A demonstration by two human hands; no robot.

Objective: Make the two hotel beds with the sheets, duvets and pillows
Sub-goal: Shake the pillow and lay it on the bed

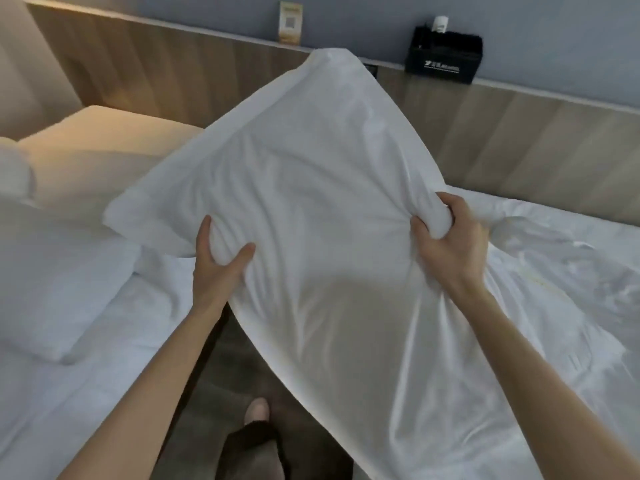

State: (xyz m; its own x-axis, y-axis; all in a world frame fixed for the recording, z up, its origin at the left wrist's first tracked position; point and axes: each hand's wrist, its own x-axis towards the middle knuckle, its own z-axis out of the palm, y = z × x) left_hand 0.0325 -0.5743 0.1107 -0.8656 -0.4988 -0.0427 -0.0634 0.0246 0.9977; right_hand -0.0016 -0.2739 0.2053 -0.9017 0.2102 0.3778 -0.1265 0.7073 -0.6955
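In the head view, the pillow (304,188) is held up over the gap between the left bed (104,341) and the right bed (554,271). Its lower edge is pinched between thumb and fingers of the left hand (218,258), and a bunch of its cover is clenched in the fist of the right hand (446,244). Since the empty end of the pillowcase (346,341) hangs slack below both hands, the filling could probably slide down out of the far corners if shaken, or the loose cloth be dragged over the floor (221,358) should either grip be loosened.
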